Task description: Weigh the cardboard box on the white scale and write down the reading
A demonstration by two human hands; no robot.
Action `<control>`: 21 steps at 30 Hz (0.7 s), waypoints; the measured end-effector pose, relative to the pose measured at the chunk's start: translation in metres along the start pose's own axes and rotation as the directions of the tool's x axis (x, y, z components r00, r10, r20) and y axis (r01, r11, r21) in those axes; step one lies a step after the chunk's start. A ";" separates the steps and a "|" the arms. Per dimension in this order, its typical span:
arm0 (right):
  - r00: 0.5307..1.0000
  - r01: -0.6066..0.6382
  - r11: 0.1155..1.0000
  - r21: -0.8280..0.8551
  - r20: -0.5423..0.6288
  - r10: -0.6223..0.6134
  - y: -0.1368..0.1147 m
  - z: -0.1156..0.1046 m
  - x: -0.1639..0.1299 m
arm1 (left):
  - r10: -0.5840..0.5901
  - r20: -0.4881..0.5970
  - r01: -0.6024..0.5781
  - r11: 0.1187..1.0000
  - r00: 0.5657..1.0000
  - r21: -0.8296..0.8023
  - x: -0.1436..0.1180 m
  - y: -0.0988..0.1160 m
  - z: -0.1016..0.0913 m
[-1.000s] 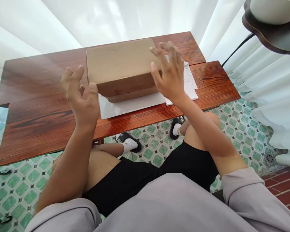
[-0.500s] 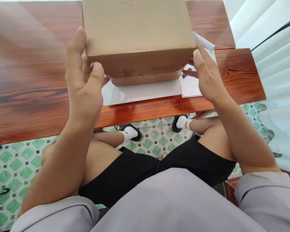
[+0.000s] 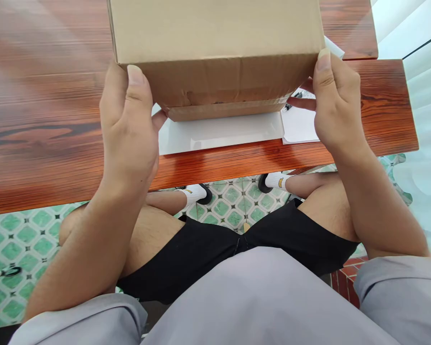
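Currently both hands are working on one cardboard box [image 3: 215, 33]. The box is sitting between the two grips, its near face turning toward the wearer. The left grip [image 3: 131, 124] is bracing the left near corner: the thumb is pressing along the front edge, and the other fingers are passing behind and below. The right grip [image 3: 339, 103] is mirroring this at the opposite corner, its lower fingers reaching toward the bottom edge. State: both grips are spreading only as far as the corners require and are holding the box. Whether its base is bearing any weight is not showing.

Below and between the grips, a flat white object [image 3: 222, 132] is lying on the counter [image 3: 39, 158]. Just beside the right grip's fingers, white papers [image 3: 300, 127] are lying with a dark pen-like item [image 3: 292, 100] on them.

Handling note (judgement): pressing evenly from both sides should be keeping the box level; fingers supporting the lower edges, rather than thumbs squeezing, should be sparing the cardboard. The right fingers should be staying clear of the papers.
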State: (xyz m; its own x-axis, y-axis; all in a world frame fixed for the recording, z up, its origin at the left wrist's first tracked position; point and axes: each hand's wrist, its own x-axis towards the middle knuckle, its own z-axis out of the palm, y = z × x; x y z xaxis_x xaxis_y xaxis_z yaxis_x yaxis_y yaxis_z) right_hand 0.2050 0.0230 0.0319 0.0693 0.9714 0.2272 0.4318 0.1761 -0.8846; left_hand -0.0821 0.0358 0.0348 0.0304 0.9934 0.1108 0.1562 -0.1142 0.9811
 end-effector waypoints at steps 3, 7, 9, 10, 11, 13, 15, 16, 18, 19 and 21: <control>1.000 0.005 1.000 -0.010 -0.021 -0.005 -0.004 0.001 0.000 | -0.017 -0.024 0.017 1.000 1.000 0.017 -0.001 0.002 0.001; 0.998 0.056 0.998 -0.012 -0.015 -0.057 -0.011 0.001 -0.002 | 0.019 -0.032 -0.019 1.000 0.999 0.014 -0.006 0.007 0.000; 0.996 0.084 0.996 -0.008 -0.004 -0.084 -0.016 0.002 -0.002 | 0.048 -0.035 -0.047 0.999 0.998 0.026 -0.008 0.010 -0.005; 0.996 0.095 0.996 -0.005 0.003 -0.095 -0.019 0.004 -0.003 | 0.068 -0.012 -0.067 0.997 0.998 0.040 -0.007 0.010 -0.009; 0.994 0.105 0.994 -0.004 0.011 -0.105 -0.023 0.006 -0.003 | 0.099 0.010 -0.100 0.994 0.995 0.041 -0.006 0.011 -0.013; 0.992 0.121 0.993 -0.010 0.030 -0.121 -0.031 0.011 -0.001 | 0.188 0.077 -0.190 0.982 0.979 0.015 0.000 0.009 -0.023; 0.990 0.134 0.991 -0.030 0.044 -0.133 -0.039 0.017 0.001 | 0.238 0.112 -0.239 0.971 0.965 -0.013 0.010 0.003 -0.033; 0.989 0.142 0.989 -0.040 0.053 -0.139 -0.043 0.020 0.003 | 0.220 0.066 -0.221 0.975 0.973 0.008 0.017 0.000 -0.038; 0.985 0.165 0.985 -0.046 0.066 -0.161 -0.051 0.026 0.006 | 0.212 -0.150 -0.199 0.975 0.966 0.095 0.032 -0.010 -0.050; 0.982 0.176 0.983 -0.044 0.071 -0.173 -0.055 0.029 0.008 | 0.236 -0.338 -0.191 0.968 0.911 0.163 0.038 -0.016 -0.057; 0.977 0.199 0.979 -0.039 0.086 -0.195 -0.061 0.036 0.012 | 0.300 -0.509 -0.193 0.948 0.806 0.253 0.046 -0.028 -0.073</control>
State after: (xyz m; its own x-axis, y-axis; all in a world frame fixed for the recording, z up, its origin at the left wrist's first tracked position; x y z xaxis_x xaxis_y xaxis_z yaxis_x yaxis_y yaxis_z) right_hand 0.1470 0.0294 0.0738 -0.0939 0.9283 0.3597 0.4713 0.3597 -0.8053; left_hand -0.1571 0.0853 0.0239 -0.4315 0.7731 0.4649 0.3920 -0.3035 0.8685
